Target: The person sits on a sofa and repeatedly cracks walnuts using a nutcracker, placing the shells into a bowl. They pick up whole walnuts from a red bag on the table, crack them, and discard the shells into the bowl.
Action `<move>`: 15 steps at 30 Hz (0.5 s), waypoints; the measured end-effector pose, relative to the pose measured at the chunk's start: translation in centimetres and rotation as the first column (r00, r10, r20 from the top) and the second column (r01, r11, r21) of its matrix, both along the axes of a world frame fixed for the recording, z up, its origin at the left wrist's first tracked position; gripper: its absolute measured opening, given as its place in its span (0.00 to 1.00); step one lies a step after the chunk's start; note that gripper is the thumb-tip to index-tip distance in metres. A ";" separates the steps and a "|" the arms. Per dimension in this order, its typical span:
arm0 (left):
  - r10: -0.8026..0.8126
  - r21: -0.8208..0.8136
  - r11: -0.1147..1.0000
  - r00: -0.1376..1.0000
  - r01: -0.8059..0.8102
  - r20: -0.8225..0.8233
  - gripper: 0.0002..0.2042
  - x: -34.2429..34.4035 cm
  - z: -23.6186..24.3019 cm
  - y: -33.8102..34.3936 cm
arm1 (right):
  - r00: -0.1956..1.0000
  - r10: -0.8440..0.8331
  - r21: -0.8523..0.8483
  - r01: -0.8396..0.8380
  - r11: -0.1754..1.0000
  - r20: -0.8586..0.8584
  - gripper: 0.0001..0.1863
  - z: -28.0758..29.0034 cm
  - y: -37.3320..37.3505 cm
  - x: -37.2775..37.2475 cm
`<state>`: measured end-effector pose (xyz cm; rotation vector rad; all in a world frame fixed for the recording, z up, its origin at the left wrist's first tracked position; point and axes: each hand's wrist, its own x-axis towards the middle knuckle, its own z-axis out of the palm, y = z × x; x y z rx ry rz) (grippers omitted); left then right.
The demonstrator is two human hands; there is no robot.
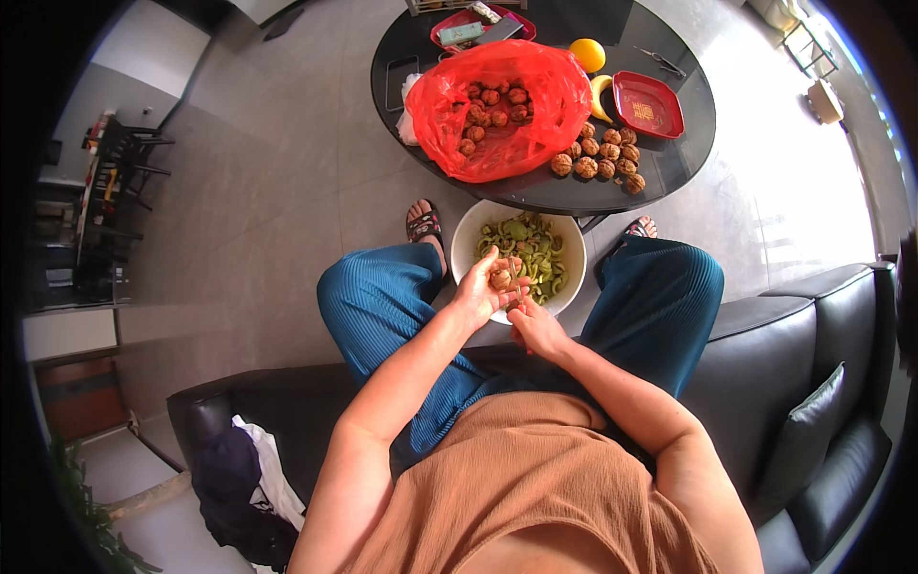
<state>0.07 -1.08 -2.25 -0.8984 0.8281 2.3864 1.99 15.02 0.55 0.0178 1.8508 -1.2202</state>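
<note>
Walnut rests in your left hand, fingers curled, above the white bowl; your right hand, near the bowl's closer rim, grips a slim tool.

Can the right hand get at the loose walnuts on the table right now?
Probably, with a forward lean: the loose walnuts lie uncovered beside the red bag, beyond the white bowl. The right hand, though, looks busy close to the walnut in the left hand.

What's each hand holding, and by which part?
Left hand cradles a walnut from beneath; right hand grips a slim tool, apparently by its near end.
</note>
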 end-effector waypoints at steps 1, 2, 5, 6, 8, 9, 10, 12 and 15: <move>0.022 -0.022 1.000 1.000 -0.022 0.018 0.19 -0.1 -0.5 -0.1 | 0.998 -0.056 -0.032 0.056 0.998 0.018 0.18 -0.1 0.0 0.0; 0.044 -0.045 0.998 0.998 -0.043 0.035 0.17 -0.1 -1.1 -0.3 | 0.993 -0.110 -0.063 0.113 0.992 0.039 0.17 -0.3 -0.1 0.0; 0.041 -0.239 0.970 0.999 -0.045 -0.022 0.08 0.6 -2.1 -0.6 | 0.965 -0.216 -0.196 0.244 0.950 0.151 0.16 -0.9 0.2 -0.4; 0.007 -0.339 0.941 0.999 -0.019 -0.037 0.08 0.7 -1.9 -0.5 | 0.952 -0.237 -0.246 0.282 0.928 0.195 0.16 -0.5 0.1 -0.7; -0.387 -0.732 0.639 0.921 0.236 -0.040 0.07 0.9 -3.6 -0.9 | 0.893 -0.351 -0.289 0.428 0.856 0.281 0.20 0.6 -0.1 -0.7; -0.573 -0.956 0.279 0.815 0.093 -0.087 0.07 0.5 -3.0 -0.7 | 0.869 -0.395 -0.299 0.477 0.826 0.298 0.21 0.3 0.0 -0.9; -0.735 -0.984 -0.094 0.678 -0.154 -0.036 0.08 0.1 -2.3 -0.6 | 0.843 -0.437 -0.308 0.526 0.793 0.314 0.22 0.1 0.1 -1.0; -0.601 -0.909 0.354 0.798 0.220 -0.040 0.11 -1.8 -0.3 0.4 | 0.804 -0.466 -0.312 0.579 0.753 0.369 0.18 0.1 0.3 -1.1; -0.517 -0.808 0.573 0.827 0.140 -0.223 0.13 -5.9 -1.0 1.3 | 0.769 -0.461 -0.319 0.616 0.720 0.443 0.16 -0.3 0.8 -1.1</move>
